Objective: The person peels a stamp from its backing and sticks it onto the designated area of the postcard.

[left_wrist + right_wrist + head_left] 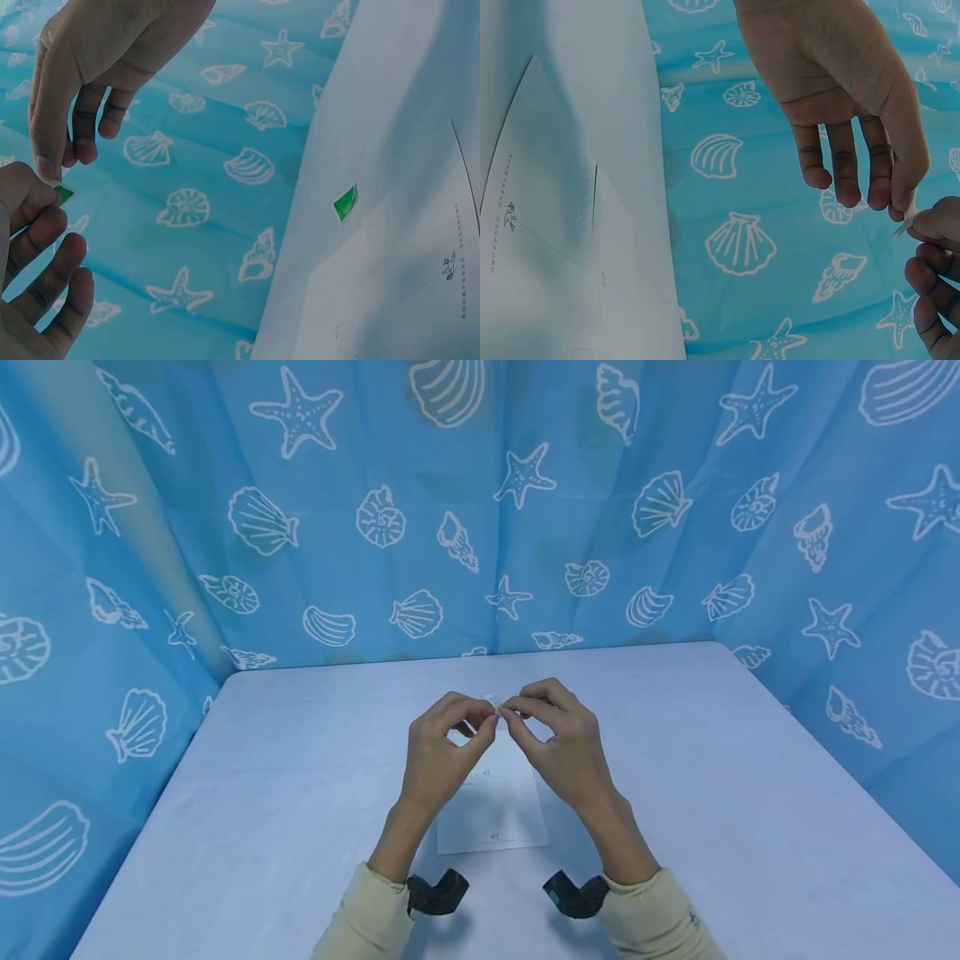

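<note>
Both hands meet above the far part of the table, thumbs and index fingers pinching a small green piece (66,193) with a pale edge between them. In the head view my left hand (444,743) is on the left and my right hand (564,739) faces it, fingertips almost together. Seen from the right wrist, the held piece (904,223) looks like a thin whitish sliver, mostly covered by fingertips. The other fingers of both hands are loosely bent. A green diamond-shaped piece (345,204) with a pale border lies beyond the white paper (491,818), below the hands.
The paper carries small printed marks and a dotted line, with a crease or sheet edge across it. A white cloth covers the table (300,810). Blue curtains (330,527) with shell and starfish prints enclose its back and sides.
</note>
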`<state>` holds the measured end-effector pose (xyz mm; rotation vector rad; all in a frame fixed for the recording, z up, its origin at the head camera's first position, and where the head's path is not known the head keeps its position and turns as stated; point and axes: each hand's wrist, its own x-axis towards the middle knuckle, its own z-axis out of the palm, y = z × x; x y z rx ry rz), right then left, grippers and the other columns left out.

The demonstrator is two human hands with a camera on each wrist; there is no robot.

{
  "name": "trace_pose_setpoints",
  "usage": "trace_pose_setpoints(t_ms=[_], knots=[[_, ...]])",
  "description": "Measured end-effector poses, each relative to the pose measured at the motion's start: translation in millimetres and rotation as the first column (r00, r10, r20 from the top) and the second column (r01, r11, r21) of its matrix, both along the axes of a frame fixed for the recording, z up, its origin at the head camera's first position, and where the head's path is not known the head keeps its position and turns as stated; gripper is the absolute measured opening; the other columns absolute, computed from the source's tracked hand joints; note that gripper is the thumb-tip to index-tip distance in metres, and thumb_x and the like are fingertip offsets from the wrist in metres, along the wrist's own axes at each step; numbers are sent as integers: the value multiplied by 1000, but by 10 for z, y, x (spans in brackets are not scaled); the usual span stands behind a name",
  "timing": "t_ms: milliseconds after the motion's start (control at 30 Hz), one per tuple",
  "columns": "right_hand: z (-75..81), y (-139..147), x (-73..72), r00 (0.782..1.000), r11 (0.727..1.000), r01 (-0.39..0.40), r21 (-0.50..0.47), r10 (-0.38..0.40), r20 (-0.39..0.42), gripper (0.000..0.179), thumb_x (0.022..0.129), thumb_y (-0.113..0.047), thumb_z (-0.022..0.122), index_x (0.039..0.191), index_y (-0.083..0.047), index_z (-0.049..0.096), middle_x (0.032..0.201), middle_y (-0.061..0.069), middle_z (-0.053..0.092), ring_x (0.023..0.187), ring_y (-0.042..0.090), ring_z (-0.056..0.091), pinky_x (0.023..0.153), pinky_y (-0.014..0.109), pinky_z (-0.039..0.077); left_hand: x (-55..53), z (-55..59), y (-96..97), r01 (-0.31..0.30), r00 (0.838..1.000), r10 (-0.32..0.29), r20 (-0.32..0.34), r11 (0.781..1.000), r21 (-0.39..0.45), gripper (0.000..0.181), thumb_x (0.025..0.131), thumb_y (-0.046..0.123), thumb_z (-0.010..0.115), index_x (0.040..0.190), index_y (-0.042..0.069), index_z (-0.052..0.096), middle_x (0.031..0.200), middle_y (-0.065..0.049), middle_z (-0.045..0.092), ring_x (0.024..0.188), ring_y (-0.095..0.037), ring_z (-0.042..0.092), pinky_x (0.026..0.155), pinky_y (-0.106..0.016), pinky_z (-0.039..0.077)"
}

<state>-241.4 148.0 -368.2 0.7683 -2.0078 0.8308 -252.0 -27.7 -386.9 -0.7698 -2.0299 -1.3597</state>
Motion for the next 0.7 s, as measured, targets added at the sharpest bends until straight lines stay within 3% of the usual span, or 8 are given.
trace_pose_setpoints(t_ms=[700], knots=[[64, 106, 24, 998, 995, 48, -85, -44, 51, 9, 85, -1, 77, 94, -2, 78, 94, 5, 64, 86, 18, 64, 74, 27, 55, -12, -19, -29, -24, 1000, 24, -4, 1000, -5, 9, 90, 9, 73, 99, 8, 74, 90, 1, 66, 78, -9, 62, 69, -28, 57]])
